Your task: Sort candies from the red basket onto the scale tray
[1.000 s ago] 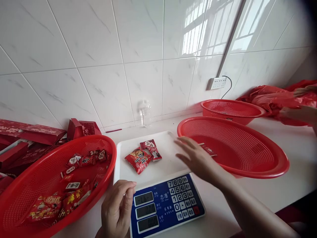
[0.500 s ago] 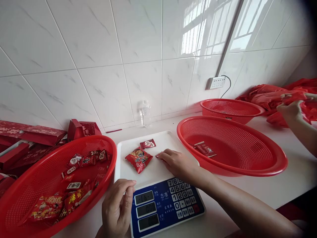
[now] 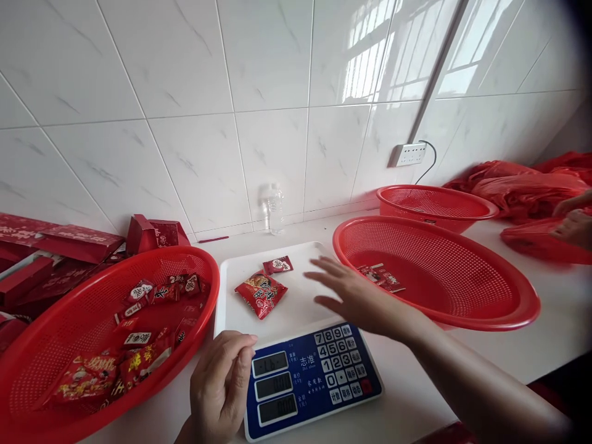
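My right hand [image 3: 358,296] hovers open over the right side of the white scale tray [image 3: 240,314], fingers spread and holding nothing. On the tray lie a larger red snack packet [image 3: 260,293] and a small red candy [image 3: 278,265]. My left hand [image 3: 221,385] rests curled at the front left corner of the blue scale panel [image 3: 314,376], fingers bent; nothing shows in it. The red basket [image 3: 485,308] to the right holds two small red packets [image 3: 382,276].
A red basket [image 3: 60,345] at left holds several red sweets. Red boxes [image 3: 55,246] lie behind it. A clear bottle [image 3: 276,209] stands by the tiled wall. Another red basket [image 3: 435,206] sits at back right. Another person's hands [image 3: 571,219] handle red bags [image 3: 522,188] at far right.
My right hand picked a small packet off the tray, and a second packet now lies in the right basket. The hand is back over the tray, open. My left hand stayed put.
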Demonstrator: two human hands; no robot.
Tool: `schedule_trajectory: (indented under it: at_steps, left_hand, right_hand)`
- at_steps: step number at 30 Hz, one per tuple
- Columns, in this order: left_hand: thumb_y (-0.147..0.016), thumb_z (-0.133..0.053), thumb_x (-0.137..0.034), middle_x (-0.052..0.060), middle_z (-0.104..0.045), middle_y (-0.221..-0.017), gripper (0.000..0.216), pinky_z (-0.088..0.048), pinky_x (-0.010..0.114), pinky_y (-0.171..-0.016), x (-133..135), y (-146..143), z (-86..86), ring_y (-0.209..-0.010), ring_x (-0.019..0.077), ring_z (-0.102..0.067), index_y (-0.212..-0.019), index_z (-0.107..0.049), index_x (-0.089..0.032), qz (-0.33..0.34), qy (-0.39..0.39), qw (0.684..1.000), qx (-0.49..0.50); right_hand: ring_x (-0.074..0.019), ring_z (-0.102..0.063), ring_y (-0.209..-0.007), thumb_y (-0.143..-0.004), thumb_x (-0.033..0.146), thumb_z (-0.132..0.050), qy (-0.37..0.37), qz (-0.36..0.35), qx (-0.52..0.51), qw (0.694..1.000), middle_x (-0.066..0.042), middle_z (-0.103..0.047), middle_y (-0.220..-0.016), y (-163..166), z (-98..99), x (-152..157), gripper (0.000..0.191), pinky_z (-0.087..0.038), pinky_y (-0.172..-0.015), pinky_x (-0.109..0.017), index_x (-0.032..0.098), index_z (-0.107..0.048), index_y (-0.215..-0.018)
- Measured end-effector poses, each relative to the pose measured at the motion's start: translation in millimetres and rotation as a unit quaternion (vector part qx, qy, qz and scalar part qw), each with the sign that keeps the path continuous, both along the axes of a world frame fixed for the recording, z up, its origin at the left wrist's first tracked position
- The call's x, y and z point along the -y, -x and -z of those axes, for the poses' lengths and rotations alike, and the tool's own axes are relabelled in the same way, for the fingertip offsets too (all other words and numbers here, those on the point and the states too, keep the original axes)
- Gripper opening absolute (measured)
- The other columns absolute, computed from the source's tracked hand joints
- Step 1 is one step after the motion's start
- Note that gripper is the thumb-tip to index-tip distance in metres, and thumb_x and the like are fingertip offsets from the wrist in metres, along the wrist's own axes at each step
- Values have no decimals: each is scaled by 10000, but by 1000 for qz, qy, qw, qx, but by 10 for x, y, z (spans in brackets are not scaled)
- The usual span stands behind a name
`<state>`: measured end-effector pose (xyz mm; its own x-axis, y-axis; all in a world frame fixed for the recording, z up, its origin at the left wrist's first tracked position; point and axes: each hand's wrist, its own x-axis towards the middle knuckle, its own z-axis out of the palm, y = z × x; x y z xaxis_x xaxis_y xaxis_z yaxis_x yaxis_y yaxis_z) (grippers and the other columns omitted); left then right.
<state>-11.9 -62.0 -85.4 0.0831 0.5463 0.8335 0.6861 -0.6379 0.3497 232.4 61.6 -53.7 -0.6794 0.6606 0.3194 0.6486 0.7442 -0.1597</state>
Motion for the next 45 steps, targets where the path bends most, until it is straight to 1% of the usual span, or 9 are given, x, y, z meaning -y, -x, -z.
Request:
schedule_trajectory:
  at_steps: [4, 8, 14, 21, 28, 33, 36, 39, 45]
  left_hand:
    - [-894, -453, -110, 15, -648, -743, 165, -530, 185, -573, -21, 14, 2, -659, 121, -645, -951, -592, -179, -23, 1, 1000, 3]
    - [-894, -457, -130, 16, -651, -721, 154, -525, 193, -541, -28, 9, -4, -637, 131, -648, -921, -599, -182, -35, 9, 999, 9]
    - [-892, -460, -129, 29, -667, -740, 156, -531, 198, -549, -21, -11, -18, -646, 137, -656, -927, -604, -181, -27, 5, 1000, 10]
    - [-887, -460, -108, 22, -666, -762, 169, -531, 177, -558, -14, 11, 0, -671, 126, -658, -954, -596, -182, -22, 10, 1000, 6]
    - [-892, -451, -107, 27, -662, -749, 180, -547, 210, -566, -12, -8, -21, -664, 142, -657, -979, -587, -187, 0, 9, 1000, 2]
    - [-895, -451, -105, 22, -660, -749, 178, -542, 195, -565, -7, -20, -18, -666, 132, -653, -983, -584, -185, 5, 4, 1000, 13]
    - [-890, -452, -91, 20, -657, -754, 187, -542, 185, -576, -4, -17, -8, -689, 127, -654, -987, -583, -184, 8, 3, 1000, 16]
    - [-888, -455, -91, 23, -656, -754, 186, -535, 189, -558, -11, -14, 2, -677, 128, -651, -980, -586, -185, 5, 5, 1000, 13]
    - [-891, -468, -118, 20, -665, -743, 163, -522, 193, -544, -35, 1, 13, -647, 129, -654, -951, -604, -185, -20, 2, 1000, 23]
  right_hand:
    - [-285, -127, -1430, -879, 353, -587, 111, -133, 64, 983, -128, -244, -1545, 533, -119, 152, 574, -222, -1128, -523, 210, -414, -1408]
    - [-261, -160, -1428, -889, 322, -568, 116, -191, 68, 972, -132, -274, -1536, 776, -117, 72, 617, -209, -1138, -489, 178, -342, -1445]
    - [-227, -521, -1170, -857, 40, -470, 48, -193, 24, 980, -127, -590, -1267, 727, 10, -17, 427, -438, -978, -376, 139, -567, -1260]
    - [-153, -613, -830, -898, 104, -481, 49, -167, -95, 980, -57, -670, -892, 360, -48, 88, 282, -509, -749, -297, 199, -654, -1099]
    - [-180, -647, -748, -922, 272, -471, -113, 70, -199, 971, -53, -689, -862, -445, -196, 3, 221, -508, -612, -298, 234, -680, -981]
    - [-318, -652, -845, -905, 310, -463, -180, 242, -77, 950, -123, -717, -949, -817, -120, -263, 288, -493, -562, -392, 234, -679, -1080]
    - [-367, -553, -1126, -894, 305, -474, -166, 187, -26, 968, -140, -652, -1181, -595, -85, -296, 347, -505, -792, -522, 204, -620, -1193]
    - [-297, -439, -1288, -924, 310, -462, -46, 58, 16, 997, -118, -533, -1364, -88, -103, -220, 407, -414, -998, -511, 207, -527, -1312]
    - [-321, -437, -1280, -926, 225, -448, 84, -43, 103, 990, -166, -482, -1388, 691, -87, -258, 454, -416, -975, -494, 204, -444, -1380]
